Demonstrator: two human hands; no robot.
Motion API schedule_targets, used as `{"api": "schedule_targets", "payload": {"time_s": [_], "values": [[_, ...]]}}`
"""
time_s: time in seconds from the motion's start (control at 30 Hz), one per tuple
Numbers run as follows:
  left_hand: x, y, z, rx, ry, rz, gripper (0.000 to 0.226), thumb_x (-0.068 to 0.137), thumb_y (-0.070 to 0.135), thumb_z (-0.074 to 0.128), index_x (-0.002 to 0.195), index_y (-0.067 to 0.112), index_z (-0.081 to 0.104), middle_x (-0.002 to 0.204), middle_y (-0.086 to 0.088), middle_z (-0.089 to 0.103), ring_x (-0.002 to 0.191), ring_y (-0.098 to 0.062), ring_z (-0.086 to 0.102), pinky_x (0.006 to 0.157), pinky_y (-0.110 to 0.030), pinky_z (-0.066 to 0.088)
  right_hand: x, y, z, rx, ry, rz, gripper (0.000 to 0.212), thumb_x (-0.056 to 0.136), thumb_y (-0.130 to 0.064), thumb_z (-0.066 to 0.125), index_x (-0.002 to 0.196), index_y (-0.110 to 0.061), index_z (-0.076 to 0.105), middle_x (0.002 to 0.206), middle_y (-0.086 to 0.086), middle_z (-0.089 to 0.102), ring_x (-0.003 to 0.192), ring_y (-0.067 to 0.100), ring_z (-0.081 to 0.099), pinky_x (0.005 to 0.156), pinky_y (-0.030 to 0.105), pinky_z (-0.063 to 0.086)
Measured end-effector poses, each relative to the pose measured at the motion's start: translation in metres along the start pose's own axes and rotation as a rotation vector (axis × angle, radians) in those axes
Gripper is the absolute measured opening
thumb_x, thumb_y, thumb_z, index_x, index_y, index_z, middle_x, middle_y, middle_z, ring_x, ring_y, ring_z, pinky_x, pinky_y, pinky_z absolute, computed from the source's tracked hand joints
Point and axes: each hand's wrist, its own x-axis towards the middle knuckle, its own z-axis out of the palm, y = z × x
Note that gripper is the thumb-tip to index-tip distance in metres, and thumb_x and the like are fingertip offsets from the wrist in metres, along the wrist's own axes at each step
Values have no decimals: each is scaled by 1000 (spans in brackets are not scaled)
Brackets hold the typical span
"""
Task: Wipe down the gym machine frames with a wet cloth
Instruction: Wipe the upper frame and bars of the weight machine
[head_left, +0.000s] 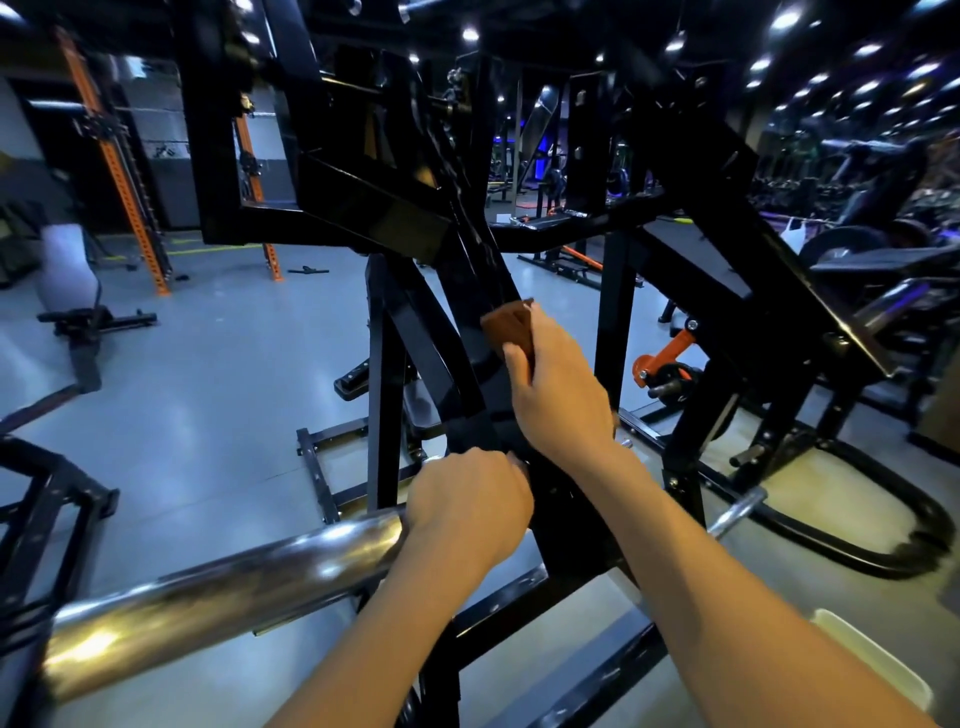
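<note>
Nearest the lens, two bare forearms reach fwd from the bottom edge, w/ a fat chrome bar (223, 587) running in from lower left just under them. Biggest thing in view is the black machine frame (332, 197), a tangle of box-section beams filling the centre and top, w/ one slanted upright (475, 280) dropping through the middle toward the hands. Beyond it: grey gym floor (218, 364), an orange rack post (117, 161) far left, more dark equipment off to the right under ceiling spots. Left hand (467, 506) sits at the inner end of the chrome bar where it meets the frame, fingers curled over that junction; looks like a bracing grip, though exactly what the fingertips close on is hidden behind the knuckles. Right hand (561, 384) is higher up, against the slanted upright, fingers and thumb clamped on a folded brown cloth (511, 327) that's pressed flat to the black steel. Whether the cloth is wet can't be told. Step in hand, by the look: wiping this upright, mid-stroke, w/ most of the frame's other beams prob. yet to do. Next move likely calls for sliding the cloth along the beam w/ steady pressure, keeping the fold flat, then shifting round to the beam's side faces and the bracket nr the left hand.
</note>
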Motion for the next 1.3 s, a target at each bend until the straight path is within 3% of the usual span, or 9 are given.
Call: {"api": "schedule_targets", "payload": {"time_s": [0.07,0.2,0.3,0.53,0.73,0.83,0.97,1.2,1.3], "values": [[-1,-2,-1,-29,20,-14,39,109,24,25,76,19,43,70,-2,55,62,-23,55,63,-37,47,13,0,2,9,-8,-7,46,110,-44,40,153,-30,35,139,-9,53,127,14,49,85,33,42],[-2,-1,-3,-27,13,-11,37,109,25,25,87,19,53,78,-4,65,71,-24,65,71,-39,58,-39,15,-7,67,11,32,41,109,-45,40,149,-42,37,126,-15,60,112,8,59,86,38,54],[0,1,-2,-28,15,0,34,109,24,28,86,19,53,77,-4,62,69,-25,59,69,-39,54,-75,20,-13,38,54,69,38,109,-40,40,147,-43,38,120,-21,59,108,-1,57,79,25,47],[-2,0,-1,-4,8,-8,25,107,20,34,89,18,51,82,-6,60,74,-27,57,72,-40,55,43,-2,9,29,-38,35,32,109,-43,35,140,-33,40,111,-9,57,100,21,60,73,42,49],[0,4,-1,79,-35,20,30,107,20,34,121,19,60,88,-6,64,83,-28,64,66,-37,47,-34,17,-2,25,24,-5,41,109,-42,40,150,-36,41,112,-12,62,101,12,60,75,33,48],[1,4,-4,67,-68,26,27,105,17,38,117,21,61,90,-6,65,85,-28,64,65,-36,45,-19,12,5,19,57,-22,36,109,-41,38,144,-32,43,117,-10,59,107,13,57,80,36,50],[-3,1,-8,73,-96,30,23,101,10,41,110,14,61,91,-7,65,87,-29,66,67,-37,45,49,-6,13,53,-33,8,27,109,-44,35,130,-31,46,106,-7,59,94,19,59,72,40,48],[-1,2,-3,176,-47,89,33,103,13,44,134,17,55,77,-4,55,65,-24,55,50,-33,32,-55,18,-8,41,-2,45,33,109,-45,38,142,-45,40,101,-17,61,91,8,62,71,35,52],[0,3,-3,172,-54,92,36,103,13,45,138,18,52,73,-4,49,66,-24,51,56,-35,34,-64,20,-10,69,4,39,29,109,-42,39,138,-45,43,99,-19,60,90,3,61,73,35,53]]}}
